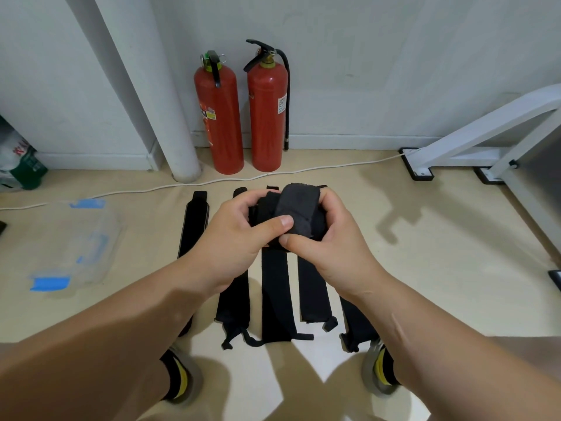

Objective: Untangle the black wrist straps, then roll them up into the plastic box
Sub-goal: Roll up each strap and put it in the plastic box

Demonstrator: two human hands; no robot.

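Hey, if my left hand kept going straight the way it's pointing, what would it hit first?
The black strap roll that the left hand grips. Just past it is the right hand, holding the roll's other side, as far as this view shows.

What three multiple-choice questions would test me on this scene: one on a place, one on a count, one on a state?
1. Where is the plastic box? A) on the floor, left of the flat straps B) on a table C) on a chair
2. How many red fire extinguishers stand at the wall? A) one B) two C) four
3. How is the held strap? A) lying flat B) bunched, gripped by left hand and right hand C) dangling from one hand
Answers: 1 A, it sits on the floor beside the laid-out row; 2 B, two stand side by side; 3 B, both hands curl round it.
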